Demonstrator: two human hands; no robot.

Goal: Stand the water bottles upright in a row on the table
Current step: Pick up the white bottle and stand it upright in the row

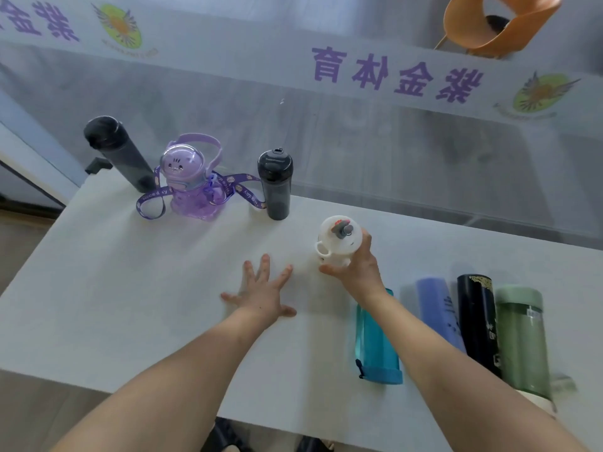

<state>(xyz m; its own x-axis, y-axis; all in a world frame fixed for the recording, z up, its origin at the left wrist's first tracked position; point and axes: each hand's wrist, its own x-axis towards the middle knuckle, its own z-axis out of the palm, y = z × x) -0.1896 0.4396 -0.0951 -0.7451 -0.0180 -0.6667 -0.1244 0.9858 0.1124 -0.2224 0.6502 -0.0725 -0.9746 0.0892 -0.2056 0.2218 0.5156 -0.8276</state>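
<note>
Three bottles stand upright along the far edge of the white table (130, 288): a tall dark grey bottle (120, 154), a purple cartoon bottle (191, 181) with a strap, and a short dark bottle (275, 185). My right hand (357, 269) is shut on a white bottle (337, 241), held upright to the right of the short dark one. My left hand (261, 290) lies flat on the table, fingers spread, holding nothing. Lying on their sides at the right are a teal bottle (378, 347), a lilac bottle (435, 305), a black bottle (478, 321) and a green bottle (522, 340).
A frosted glass wall (359, 141) with purple lettering runs just behind the table's far edge. An orange chair (499, 24) shows behind it at the top right. Dark shoes (225, 438) are on the floor below the near edge.
</note>
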